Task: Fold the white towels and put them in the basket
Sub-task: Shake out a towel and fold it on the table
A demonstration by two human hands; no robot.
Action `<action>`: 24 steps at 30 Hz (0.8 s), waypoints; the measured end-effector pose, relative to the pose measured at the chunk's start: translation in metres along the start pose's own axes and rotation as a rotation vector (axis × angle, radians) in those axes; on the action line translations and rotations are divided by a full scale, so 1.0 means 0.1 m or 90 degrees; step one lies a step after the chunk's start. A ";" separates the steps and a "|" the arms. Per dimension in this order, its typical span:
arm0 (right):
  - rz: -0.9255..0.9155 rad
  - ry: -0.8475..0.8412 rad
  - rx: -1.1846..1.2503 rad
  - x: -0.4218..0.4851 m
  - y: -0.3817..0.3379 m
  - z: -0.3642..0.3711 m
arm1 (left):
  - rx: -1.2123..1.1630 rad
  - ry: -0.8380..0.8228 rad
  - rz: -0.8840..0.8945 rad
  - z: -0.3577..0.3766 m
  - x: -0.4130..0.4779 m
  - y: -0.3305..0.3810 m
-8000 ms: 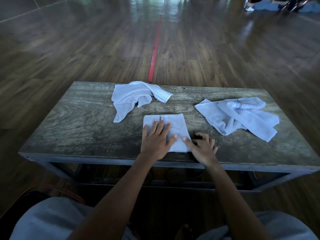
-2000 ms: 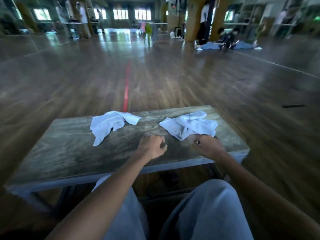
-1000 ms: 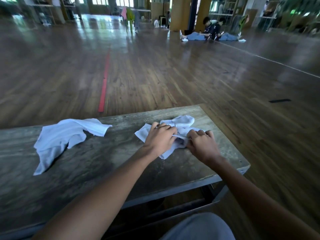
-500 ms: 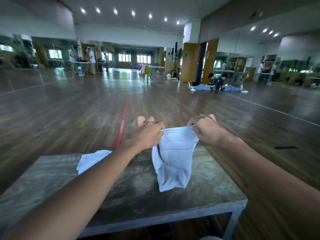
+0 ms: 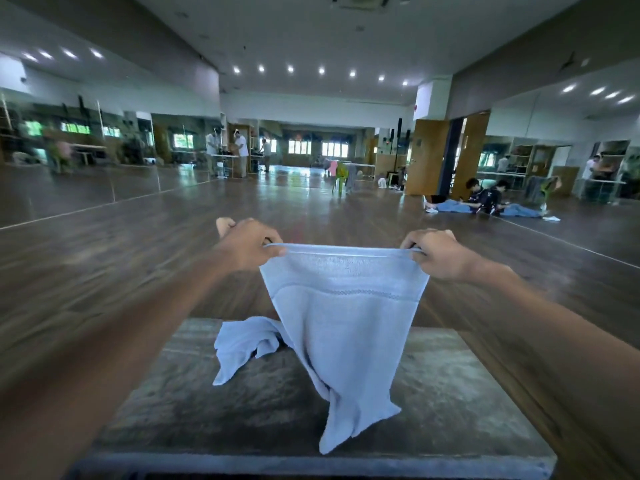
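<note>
While both hands hold it aloft, towel (image 5: pixel 343 323) hangs unfolded; we judge its folding barely begun. Left hand (image 5: pixel 247 245) and right hand (image 5: pixel 434 252) each pinch one top corner, fingers curled round hem. Towel hangs above bench (image 5: pixel 450 393): hem level, running left to right; long axis vertical, bunched lower end pointing down. Second towel (image 5: pixel 242 344) lies crumpled on bench behind, not yet folded. Basket not in view; we cannot tell its contents.
</note>
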State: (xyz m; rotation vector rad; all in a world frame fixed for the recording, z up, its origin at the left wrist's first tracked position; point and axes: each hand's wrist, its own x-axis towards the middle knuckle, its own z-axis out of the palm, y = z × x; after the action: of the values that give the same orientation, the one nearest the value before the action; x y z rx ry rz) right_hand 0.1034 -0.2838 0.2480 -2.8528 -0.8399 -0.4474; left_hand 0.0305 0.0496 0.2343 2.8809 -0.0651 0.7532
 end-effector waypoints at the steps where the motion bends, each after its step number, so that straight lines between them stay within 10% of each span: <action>1: -0.007 -0.008 -0.007 0.03 -0.03 -0.03 | -0.004 0.006 -0.013 -0.07 -0.02 -0.05; 10: -0.041 0.099 -0.013 0.36 -0.27 -0.71 | -0.026 0.108 -0.028 -0.75 0.02 -0.29; 15: -0.037 -0.117 0.058 0.37 -0.37 -1.13 | -0.055 0.045 -0.015 -1.17 0.11 -0.23; 24: -0.038 0.177 0.103 0.24 -0.43 -1.65 | -0.117 0.132 -0.007 -1.72 0.20 -0.05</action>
State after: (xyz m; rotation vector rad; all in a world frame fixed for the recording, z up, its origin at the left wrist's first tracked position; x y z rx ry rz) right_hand 0.0591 -0.2703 0.4135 -2.5465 -0.8651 -0.7282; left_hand -0.0345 0.0832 0.3912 2.6144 -0.0889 0.9829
